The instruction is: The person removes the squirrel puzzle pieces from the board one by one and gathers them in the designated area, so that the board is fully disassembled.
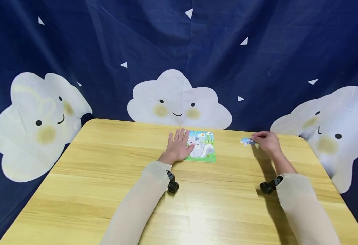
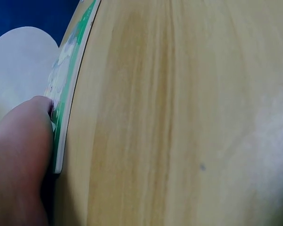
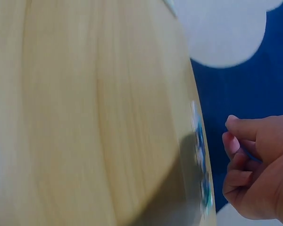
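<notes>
A square picture puzzle showing a grey squirrel on green grass lies near the table's far edge. Spread flat, my left hand rests over its left side, the thumb lying across the picture. In the left wrist view that thumb is at the edge of the puzzle. Several loose jigsaw pieces lie in a small heap to the right. Over them hovers my right hand, thumb and forefinger close together and the other fingers loosely bent. Nothing shows between its fingertips in the right wrist view, where the pieces lie below.
The light wooden table has a rounded far edge just behind the puzzle and the pieces. A dark blue curtain with white smiling clouds hangs around it. A black wrist camera sits on the right sleeve, another camera on the left.
</notes>
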Motion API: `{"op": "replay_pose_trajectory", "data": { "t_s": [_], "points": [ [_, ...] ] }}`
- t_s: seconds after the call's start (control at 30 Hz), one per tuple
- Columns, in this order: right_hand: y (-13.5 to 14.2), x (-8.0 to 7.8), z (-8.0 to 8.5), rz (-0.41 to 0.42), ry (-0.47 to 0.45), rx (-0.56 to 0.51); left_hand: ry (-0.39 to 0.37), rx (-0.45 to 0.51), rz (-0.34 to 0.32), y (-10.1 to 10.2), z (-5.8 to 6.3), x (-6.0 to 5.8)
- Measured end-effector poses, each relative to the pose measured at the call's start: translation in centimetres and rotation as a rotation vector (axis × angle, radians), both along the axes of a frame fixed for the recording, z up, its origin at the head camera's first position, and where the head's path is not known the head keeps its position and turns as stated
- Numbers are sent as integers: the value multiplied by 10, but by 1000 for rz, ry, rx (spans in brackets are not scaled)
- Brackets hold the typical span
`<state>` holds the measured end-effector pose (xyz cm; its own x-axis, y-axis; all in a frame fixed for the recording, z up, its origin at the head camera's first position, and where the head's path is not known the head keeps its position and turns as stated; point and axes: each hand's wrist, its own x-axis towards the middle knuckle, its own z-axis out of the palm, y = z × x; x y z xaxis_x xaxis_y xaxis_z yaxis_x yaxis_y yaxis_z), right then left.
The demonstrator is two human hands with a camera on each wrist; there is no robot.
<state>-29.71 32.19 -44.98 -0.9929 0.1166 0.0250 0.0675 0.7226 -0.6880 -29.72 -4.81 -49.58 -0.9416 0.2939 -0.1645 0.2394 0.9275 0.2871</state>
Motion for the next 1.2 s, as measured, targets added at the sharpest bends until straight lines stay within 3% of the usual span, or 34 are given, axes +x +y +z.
{"op": "replay_pose_trajectory", "data": {
  "t_s": [0.23, 0.43, 0.57, 0.7, 0.93, 1.2],
  "points": [
    [-45, -10, 5, 101, 45, -41, 6, 46, 12, 0, 3, -1],
    [-93, -17, 7, 177, 49, -39, 0, 114, 15, -3, 15, 0],
    [-126, -15, 3, 254, 57, -72, 13, 168, 20, -8, 24, 1],
    [-157, -12, -1, 306, 28, -116, 32, 143, 17, -18, 26, 0],
    [-200, -13, -9, 320, 3, -137, 17, 107, 4, -40, 19, 1],
    [-220, -21, -20, 272, -16, -61, 4, 62, -11, -46, 17, 2]
  ]
}}
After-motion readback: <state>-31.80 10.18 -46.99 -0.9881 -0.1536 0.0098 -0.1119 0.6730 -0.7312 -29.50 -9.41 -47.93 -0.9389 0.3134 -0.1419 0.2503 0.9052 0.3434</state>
